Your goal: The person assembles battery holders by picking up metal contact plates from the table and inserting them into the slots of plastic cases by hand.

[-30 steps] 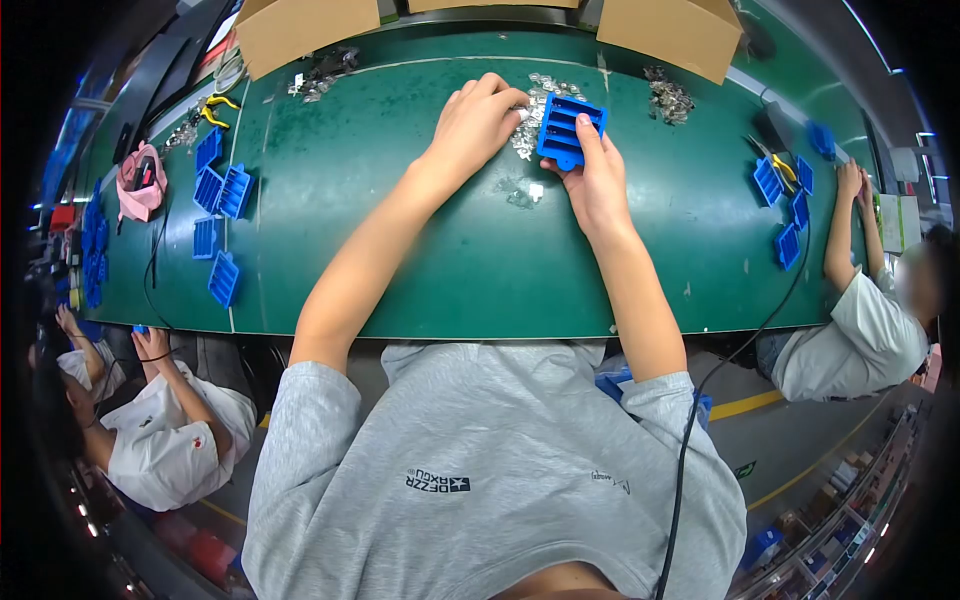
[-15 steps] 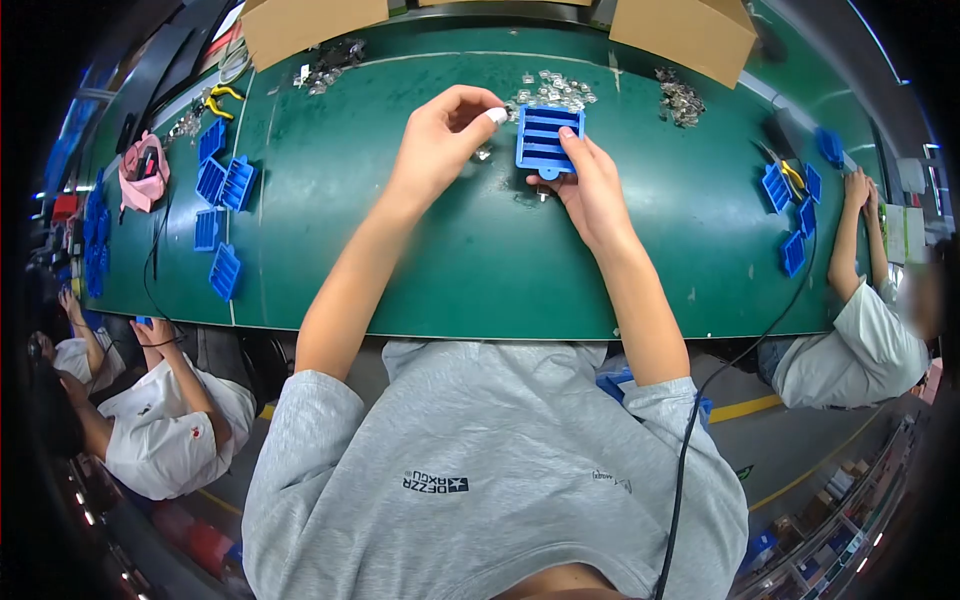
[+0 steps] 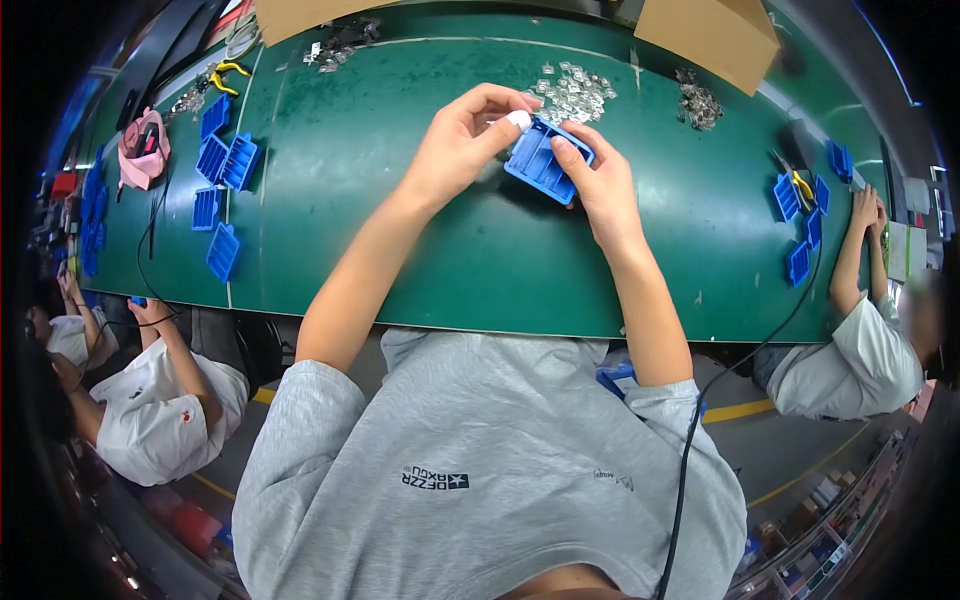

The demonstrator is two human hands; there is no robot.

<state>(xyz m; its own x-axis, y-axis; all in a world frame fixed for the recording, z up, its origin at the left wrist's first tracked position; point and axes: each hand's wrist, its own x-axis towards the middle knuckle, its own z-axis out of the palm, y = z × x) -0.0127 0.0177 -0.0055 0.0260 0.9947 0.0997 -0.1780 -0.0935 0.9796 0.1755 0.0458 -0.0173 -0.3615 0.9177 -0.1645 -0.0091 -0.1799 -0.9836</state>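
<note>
A blue plastic compartment case [image 3: 541, 163] with long slots is held in my right hand [image 3: 606, 185], its thumb across the slots and fingers round the far side. The case is tilted above the table. My left hand [image 3: 465, 140], with a white cover on the thumb tip, is closed in a pinch at the upper left corner of the case. Whatever lies between those fingertips is too small or hidden to make out. Just beyond the case is a pile of small clear and metallic parts [image 3: 575, 92].
Blue cases [image 3: 222, 252] lie in groups on the green table [image 3: 330, 190] left and right. Yellow-handled pliers [image 3: 226, 76], a pink pouch [image 3: 143, 150], dark small parts [image 3: 700, 105] and a cardboard box [image 3: 708, 42] stand around. A black cable [image 3: 690, 450] hangs at my right. Co-workers sit on both sides.
My left hand has moved right and up against the case's corner. The case has turned and tilted in my right hand. The view has shifted slightly.
</note>
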